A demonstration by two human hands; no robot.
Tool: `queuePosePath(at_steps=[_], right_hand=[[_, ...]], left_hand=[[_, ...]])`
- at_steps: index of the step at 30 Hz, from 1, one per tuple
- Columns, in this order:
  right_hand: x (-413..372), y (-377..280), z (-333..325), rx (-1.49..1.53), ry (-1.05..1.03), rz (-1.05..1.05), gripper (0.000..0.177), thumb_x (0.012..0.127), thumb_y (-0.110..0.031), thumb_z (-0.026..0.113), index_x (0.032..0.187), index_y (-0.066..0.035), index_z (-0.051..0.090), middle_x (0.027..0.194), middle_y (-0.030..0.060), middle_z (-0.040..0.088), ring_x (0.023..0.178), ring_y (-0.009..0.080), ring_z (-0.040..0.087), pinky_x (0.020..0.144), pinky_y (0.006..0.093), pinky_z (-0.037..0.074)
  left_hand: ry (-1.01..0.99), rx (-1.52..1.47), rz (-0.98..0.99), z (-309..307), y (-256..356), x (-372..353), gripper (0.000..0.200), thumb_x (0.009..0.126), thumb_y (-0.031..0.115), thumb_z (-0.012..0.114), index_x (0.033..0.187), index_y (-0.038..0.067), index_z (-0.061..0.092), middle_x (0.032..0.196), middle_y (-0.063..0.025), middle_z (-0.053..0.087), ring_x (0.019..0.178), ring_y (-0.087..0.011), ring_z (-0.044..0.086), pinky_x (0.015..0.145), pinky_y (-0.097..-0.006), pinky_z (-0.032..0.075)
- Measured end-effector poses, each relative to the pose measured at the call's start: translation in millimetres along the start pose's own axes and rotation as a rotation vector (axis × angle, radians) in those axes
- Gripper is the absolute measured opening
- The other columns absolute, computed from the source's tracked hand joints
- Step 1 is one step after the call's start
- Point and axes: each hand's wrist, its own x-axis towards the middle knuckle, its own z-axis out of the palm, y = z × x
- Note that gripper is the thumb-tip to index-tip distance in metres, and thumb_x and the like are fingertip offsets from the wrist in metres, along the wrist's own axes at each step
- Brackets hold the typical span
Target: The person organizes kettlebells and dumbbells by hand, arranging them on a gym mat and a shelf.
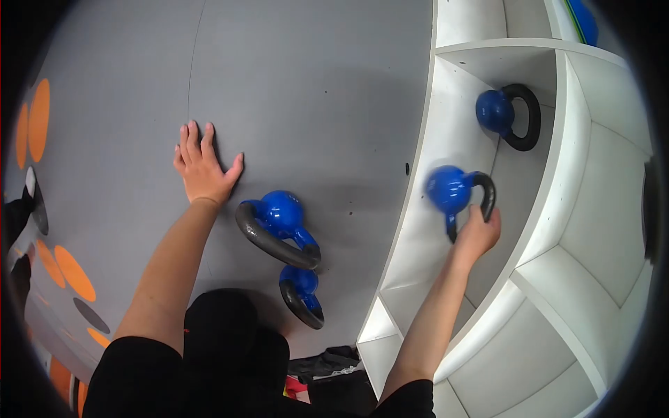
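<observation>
My right hand (479, 233) is closed around the black handle of a blue kettlebell (449, 189), inside a compartment of the white shelf unit (446, 132). Its blue body is slightly blurred. Deeper along the same compartment sits another blue kettlebell (496, 111) with a black handle. My left hand (203, 167) lies flat on the grey floor (279, 90), fingers spread, holding nothing. Close to my left forearm, a larger blue kettlebell (282, 212) rests on the floor. A smaller blue kettlebell (301, 279) is right beside it, nearer my knees.
White dividers (550, 306) separate the shelf compartments along the right. Orange ovals (74, 272) mark the floor at the left, where another person's foot (30, 181) shows. A black bag or cloth (327, 362) lies near the shelf's lower end. Something blue (584, 24) sits at the top right.
</observation>
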Motion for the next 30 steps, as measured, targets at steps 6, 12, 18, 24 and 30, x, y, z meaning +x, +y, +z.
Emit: queuePosePath(at_steps=[6,12,18,24,30], right_hand=[[-126.8,-53.1,12.9,0.054,-0.493,-0.004,0.008,0.082,-0.002,0.070,0.086,-0.005,0.064,0.068,0.0022,0.060,0.064,0.0107,0.052,0.059,0.0277,0.040],[-129.2,-90.6,1.2,0.038,-0.644,0.131,0.021,0.079,-0.012,0.081,0.095,-0.008,0.068,0.076,-0.0003,0.067,0.074,0.0102,0.059,0.066,0.0256,0.044],[19.0,-95.6,32.6,0.160,-0.054,-0.110,0.084,0.085,-0.030,0.082,0.149,-0.002,0.035,0.143,0.0171,0.044,0.142,0.0296,0.036,0.117,0.0461,0.029],[184.8,-101.8,114.1,-0.387,0.375,-0.040,0.104,0.073,-0.034,0.086,0.156,-0.009,0.029,0.160,0.0165,0.033,0.147,0.0351,0.031,0.118,0.0580,0.024],[228.3,-80.2,92.8,-0.584,0.134,-0.096,0.064,0.083,-0.050,0.068,0.136,-0.015,0.060,0.127,0.0102,0.068,0.119,0.0304,0.064,0.106,0.0509,0.041]], left_hand=[[0.017,0.009,-0.007,5.3,-1.4,1.3,0.086,0.083,0.050,0.071,0.153,0.014,0.038,0.163,-0.0166,0.028,0.154,-0.0338,0.021,0.121,-0.0552,0.016],[0.015,-0.026,0.020,5.0,0.1,0.7,0.086,0.082,0.052,0.071,0.153,0.015,0.039,0.163,-0.0163,0.030,0.154,-0.0339,0.021,0.120,-0.0551,0.017],[0.032,0.014,0.029,3.7,-0.8,-0.1,0.087,0.082,0.050,0.071,0.154,0.016,0.038,0.163,-0.0156,0.029,0.154,-0.0337,0.021,0.120,-0.0555,0.018],[0.028,0.016,0.037,3.5,-1.2,0.7,0.087,0.082,0.048,0.070,0.154,0.013,0.037,0.164,-0.0160,0.027,0.154,-0.0342,0.019,0.120,-0.0554,0.017],[-0.016,0.036,0.039,-0.3,3.8,9.7,0.089,0.080,0.048,0.072,0.153,0.010,0.038,0.164,-0.0189,0.027,0.154,-0.0367,0.019,0.119,-0.0566,0.017]])
